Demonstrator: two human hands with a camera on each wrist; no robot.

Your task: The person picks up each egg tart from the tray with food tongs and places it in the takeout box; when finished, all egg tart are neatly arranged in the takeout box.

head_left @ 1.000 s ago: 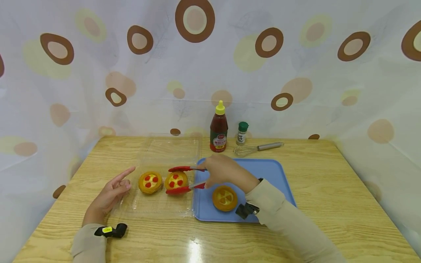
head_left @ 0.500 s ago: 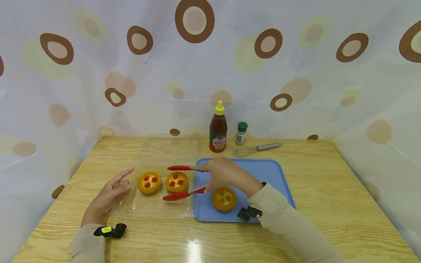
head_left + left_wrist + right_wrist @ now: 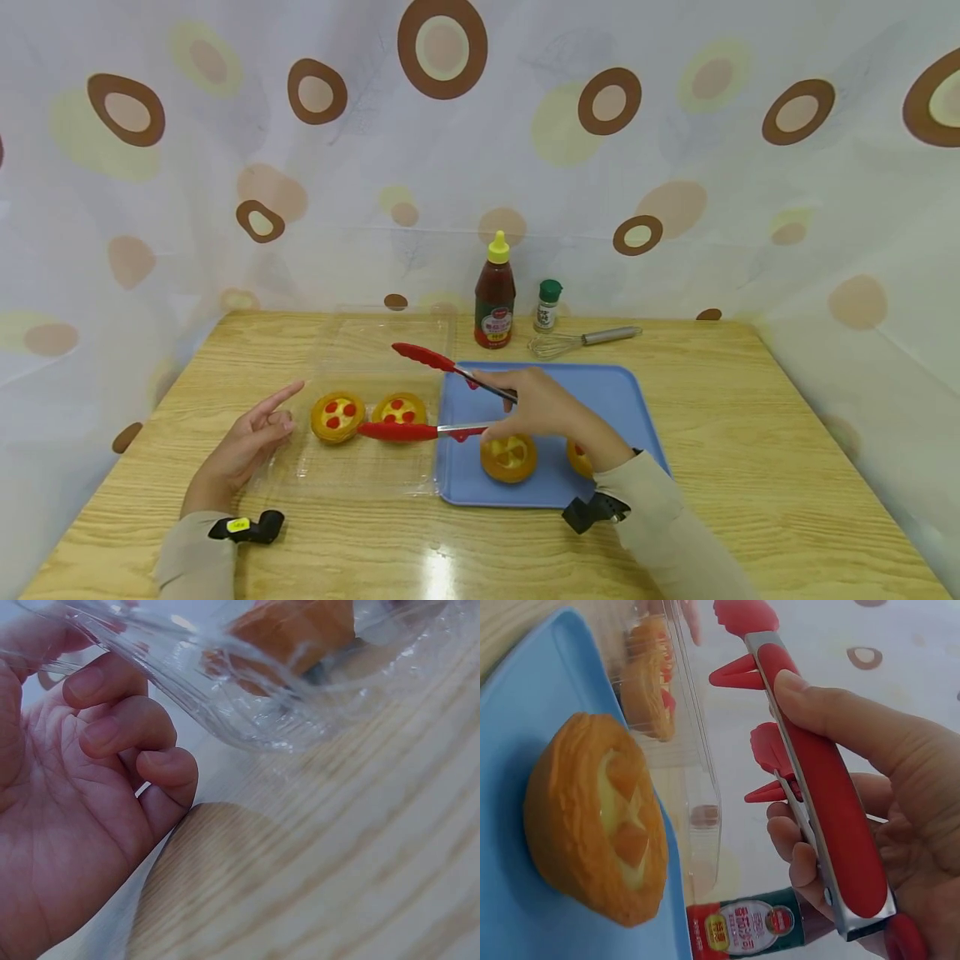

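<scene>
My right hand [image 3: 540,404] grips red-and-silver tongs [image 3: 397,432] above the blue tray [image 3: 600,375]. The jaws of the tongs stand wide apart with nothing between them. One egg tart [image 3: 510,458] lies on the tray below the hand, and a second tart [image 3: 577,460] is partly hidden by my wrist. In the opened clear plastic container [image 3: 360,479] sit a left tart [image 3: 337,417] and a right tart [image 3: 399,408], both with red pieces on top; the tongs overlap the right one in the head view. My left hand [image 3: 243,454] rests at the container's left edge, forefinger straight, other fingers loosely bent.
Behind the tray stand a ketchup bottle [image 3: 495,300] with a yellow cap and a green-topped spice jar [image 3: 547,307]. A whisk [image 3: 585,340] lies beside them. The container's raised lid [image 3: 382,337] is at the back. A patterned cloth [image 3: 360,183] hangs behind the wooden table [image 3: 360,550].
The tongs have spread wider and moved up and right, off the right tart in the container. The second tray tart has come into view beside my right wrist. My left hand stays put.
</scene>
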